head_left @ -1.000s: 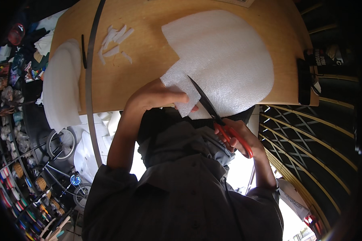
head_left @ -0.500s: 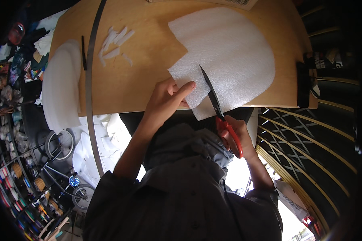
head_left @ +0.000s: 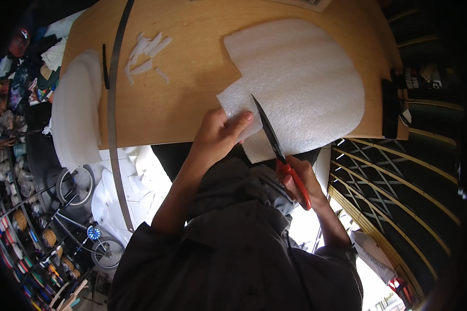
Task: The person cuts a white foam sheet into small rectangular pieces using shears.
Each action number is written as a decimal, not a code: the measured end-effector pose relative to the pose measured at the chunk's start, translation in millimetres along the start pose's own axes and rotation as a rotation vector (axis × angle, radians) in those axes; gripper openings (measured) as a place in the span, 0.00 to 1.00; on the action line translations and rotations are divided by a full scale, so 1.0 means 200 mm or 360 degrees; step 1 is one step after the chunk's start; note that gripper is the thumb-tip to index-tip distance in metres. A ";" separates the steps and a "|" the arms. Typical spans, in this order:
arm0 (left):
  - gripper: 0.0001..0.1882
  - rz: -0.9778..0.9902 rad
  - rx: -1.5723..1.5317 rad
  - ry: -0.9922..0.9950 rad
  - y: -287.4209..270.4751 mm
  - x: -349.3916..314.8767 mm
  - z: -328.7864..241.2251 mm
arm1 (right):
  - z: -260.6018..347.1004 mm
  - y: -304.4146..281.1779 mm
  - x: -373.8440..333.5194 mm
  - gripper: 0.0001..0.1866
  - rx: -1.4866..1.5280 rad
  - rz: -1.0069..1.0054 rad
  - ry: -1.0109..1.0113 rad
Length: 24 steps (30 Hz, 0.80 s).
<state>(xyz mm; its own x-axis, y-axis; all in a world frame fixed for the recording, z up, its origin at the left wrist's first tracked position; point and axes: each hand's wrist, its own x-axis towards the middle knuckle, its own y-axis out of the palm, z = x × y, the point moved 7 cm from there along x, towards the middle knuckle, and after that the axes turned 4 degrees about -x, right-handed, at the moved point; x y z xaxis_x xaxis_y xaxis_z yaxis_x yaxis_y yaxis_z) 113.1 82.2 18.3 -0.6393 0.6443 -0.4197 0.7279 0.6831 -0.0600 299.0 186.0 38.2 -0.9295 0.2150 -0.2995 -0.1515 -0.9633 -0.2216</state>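
A white foam sheet (head_left: 306,78) lies over the near right part of the wooden table (head_left: 176,109), its near edge overhanging. One corner of the sheet is pinched in my left hand (head_left: 220,135), thumb on top and fingers underneath. My right hand (head_left: 305,179) grips the red handles of a pair of scissors (head_left: 273,137). Their dark blades lie across the sheet just right of my left thumb, pointing away from me, and look nearly closed. A slit runs in from the near edge beside the blades. Some of my left fingers are hidden under the foam.
Several white foam strips (head_left: 145,49) lie at the far left of the table. Beyond a long metal ruler (head_left: 117,83) are a black pen (head_left: 105,67) and rolled white foam (head_left: 78,111). A bicycle (head_left: 91,223) stands on the floor at left; a folding gate (head_left: 389,171) is at right.
The foam sheet has shifted slightly toward me and to the right. My right hand and the scissors have come a little nearer to me, while my left hand keeps its pinch.
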 end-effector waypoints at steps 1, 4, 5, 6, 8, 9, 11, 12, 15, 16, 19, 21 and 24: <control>0.26 -0.0016 0.0017 -0.0019 0.00 0.00 -0.01 | -0.01 -0.01 0.00 0.37 0.0052 0.0019 0.0007; 0.27 0.0017 0.0091 -0.0015 -0.01 -0.01 -0.04 | -0.03 -0.02 -0.02 0.37 0.0252 0.0080 0.0090; 0.27 0.0041 0.0121 -0.0005 -0.01 -0.01 -0.05 | -0.04 -0.02 -0.03 0.36 0.0347 0.0100 0.0162; 0.28 0.0046 0.0149 -0.0029 -0.01 -0.02 -0.06 | -0.05 -0.02 -0.04 0.36 0.0442 0.0119 0.0234; 0.28 0.0057 0.0206 -0.0075 -0.02 -0.03 -0.06 | -0.04 -0.02 -0.04 0.34 0.0514 0.0061 0.0253; 0.28 0.0059 0.0199 -0.0063 -0.01 -0.03 -0.07 | -0.04 -0.02 -0.04 0.34 0.0550 0.0032 0.0263; 0.28 0.0059 0.0186 -0.0039 -0.01 -0.04 -0.08 | -0.04 -0.02 -0.04 0.37 0.0521 0.0014 0.0305; 0.28 0.0087 0.0123 0.0003 -0.01 -0.04 -0.07 | -0.04 -0.02 -0.04 0.39 0.0507 0.0006 0.0326; 0.29 0.0153 0.0146 0.0071 0.00 -0.02 -0.04 | -0.02 -0.03 -0.03 0.36 0.0536 -0.0021 0.0353; 0.29 0.0163 0.0297 0.0054 -0.01 -0.02 -0.05 | -0.02 -0.03 -0.03 0.36 0.0559 -0.0024 0.0358; 0.29 0.0269 0.0520 -0.0007 -0.01 -0.03 -0.08 | -0.02 -0.05 -0.03 0.34 0.0572 -0.0028 0.0350; 0.28 0.0224 0.0425 -0.0053 -0.02 -0.04 -0.08 | -0.03 -0.07 -0.03 0.33 0.0504 -0.0025 0.0314; 0.26 -0.0020 -0.0001 -0.0032 0.00 -0.06 -0.06 | -0.04 -0.10 -0.01 0.33 0.0471 0.0023 0.0289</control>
<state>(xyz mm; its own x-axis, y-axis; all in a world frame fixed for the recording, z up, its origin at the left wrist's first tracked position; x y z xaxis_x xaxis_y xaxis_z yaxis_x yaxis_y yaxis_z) 116.9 78.5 34.0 -0.6434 0.6286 -0.4368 0.7196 0.6914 -0.0649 306.9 205.0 36.2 -0.8614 0.2004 -0.4668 -0.2542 -0.9656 0.0545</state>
